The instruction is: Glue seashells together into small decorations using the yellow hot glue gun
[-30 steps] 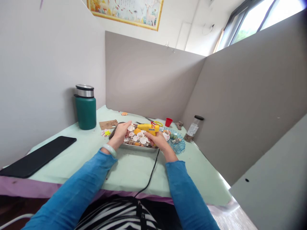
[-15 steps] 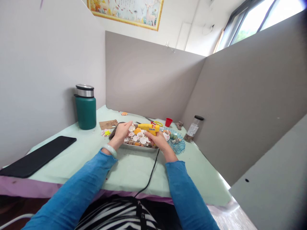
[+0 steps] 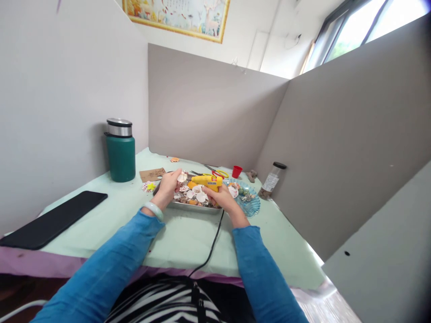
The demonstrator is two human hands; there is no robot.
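In my right hand is a yellow glue gun, its nozzle pointing left and a black cord running down toward me. My left hand pinches a whitish seashell between thumb and fingers, just left of the nozzle. Both hands are above a metal tray filled with white shells and small brownish and orange pieces. A light green bangle circles my left wrist.
A blue glass plate with colourful bits sits right of the tray. Scissors, a red cup and a black-lidded jar stand behind. On the left are a green flask, cardboard and a black mat.
My left hand has turned, and the shell in it now shows more clearly. The glue gun has shifted slightly left and down, its nozzle a little apart from the shell.
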